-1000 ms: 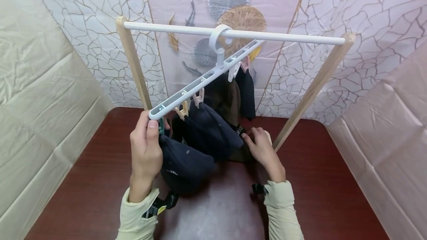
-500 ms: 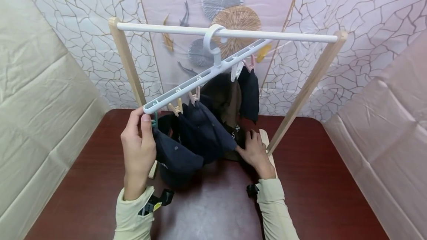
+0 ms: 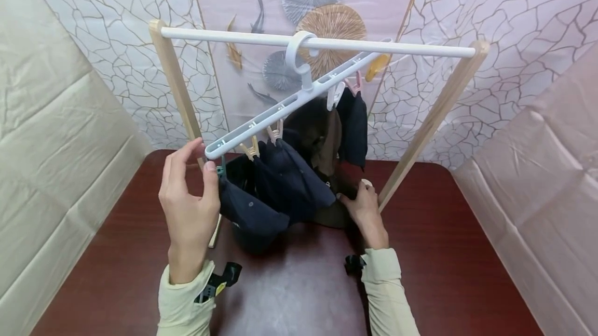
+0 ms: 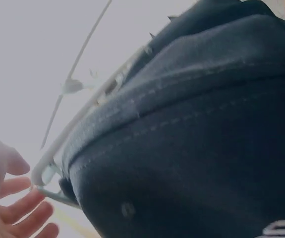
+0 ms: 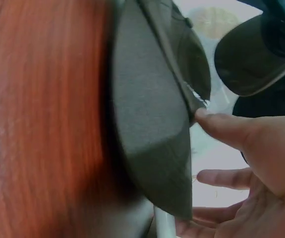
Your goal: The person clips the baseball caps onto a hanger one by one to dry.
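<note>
A pale grey clip hanger [image 3: 261, 122] hangs aslant from the white rod, its near end low at the left. Pegs hold several caps under it: a navy cap [image 3: 254, 211] at the near end, another navy cap [image 3: 294, 183] beside it, a brown cap [image 3: 329, 151] behind, and a dark cap [image 3: 353, 128] farthest off. My left hand [image 3: 189, 211] is around the hanger's near end, thumb and fingers spread apart. Low at the right, my right hand [image 3: 368, 216] touches the brown cap with its thumb; in the right wrist view its fingers extend loosely beside the brim [image 5: 152, 119].
The white rod [image 3: 397, 48] spans two wooden posts, with the right post [image 3: 434, 123] close to my right hand. A yellow peg [image 3: 377, 67] hangs at the hanger's far end. Everything stands on a red-brown table [image 3: 467, 253], with patterned cloth behind.
My left thumb and fingers have spread from their grip on the hanger's near end. The right hand has stayed low by the brown cap, shifting slightly. The head view has shifted a little.
</note>
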Tool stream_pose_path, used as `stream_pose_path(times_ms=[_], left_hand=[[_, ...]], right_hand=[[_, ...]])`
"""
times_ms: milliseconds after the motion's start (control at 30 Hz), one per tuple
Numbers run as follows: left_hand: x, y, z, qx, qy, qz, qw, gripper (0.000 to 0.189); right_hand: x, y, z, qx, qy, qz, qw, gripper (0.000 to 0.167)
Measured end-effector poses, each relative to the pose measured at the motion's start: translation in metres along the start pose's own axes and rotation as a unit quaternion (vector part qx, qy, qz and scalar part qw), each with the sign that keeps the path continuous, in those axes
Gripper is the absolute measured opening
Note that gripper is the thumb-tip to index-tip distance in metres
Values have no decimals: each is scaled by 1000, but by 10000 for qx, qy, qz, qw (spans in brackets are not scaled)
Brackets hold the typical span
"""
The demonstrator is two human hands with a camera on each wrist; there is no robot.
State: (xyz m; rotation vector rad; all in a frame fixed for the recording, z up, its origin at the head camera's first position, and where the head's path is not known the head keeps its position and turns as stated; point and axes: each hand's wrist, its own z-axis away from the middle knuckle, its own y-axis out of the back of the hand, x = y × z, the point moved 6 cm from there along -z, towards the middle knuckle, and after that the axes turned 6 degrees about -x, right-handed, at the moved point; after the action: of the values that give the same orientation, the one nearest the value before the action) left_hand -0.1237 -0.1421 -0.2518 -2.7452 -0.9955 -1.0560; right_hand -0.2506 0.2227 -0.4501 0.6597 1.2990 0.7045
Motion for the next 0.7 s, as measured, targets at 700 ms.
stream_pose_path(times_ms=[700], left_hand=[[49, -23, 15, -330, -1225, -646, 9898, 41]], right_hand=[[-7, 21, 11, -93, -314, -697, 9970, 58]])
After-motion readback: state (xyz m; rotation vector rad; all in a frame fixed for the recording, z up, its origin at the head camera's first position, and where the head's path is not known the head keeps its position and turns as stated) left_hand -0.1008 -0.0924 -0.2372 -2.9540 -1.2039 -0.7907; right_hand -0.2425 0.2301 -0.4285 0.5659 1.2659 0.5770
